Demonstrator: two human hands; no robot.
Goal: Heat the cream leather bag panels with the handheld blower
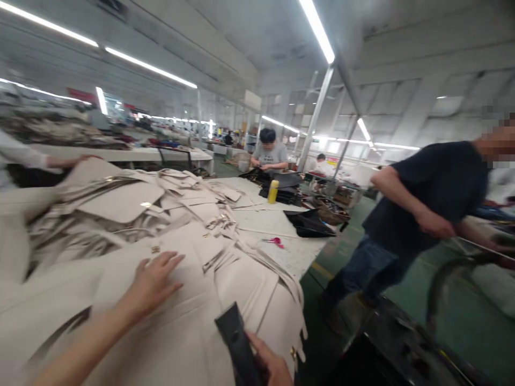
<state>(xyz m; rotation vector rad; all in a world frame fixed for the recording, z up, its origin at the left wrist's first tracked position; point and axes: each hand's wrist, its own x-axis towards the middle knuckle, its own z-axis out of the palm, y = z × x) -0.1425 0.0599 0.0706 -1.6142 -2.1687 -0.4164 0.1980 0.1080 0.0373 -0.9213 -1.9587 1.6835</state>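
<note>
My left hand (155,281) lies flat with fingers spread on a big heap of cream leather bag pieces (120,225) with small gold clasps, piled on the long table (293,257). My right hand (271,367) at the bottom edge is closed round a dark, flat, oblong tool (237,343) that points up and to the left over the heap's near edge.
A person in a dark shirt (426,198) walks along the green aisle at right, pulling a cart. A pink object (276,242), a yellow bottle (273,191) and black pieces (308,224) lie farther along the table. A seated worker (269,153) is at its far end. Another person's arm (48,160) reaches in at left.
</note>
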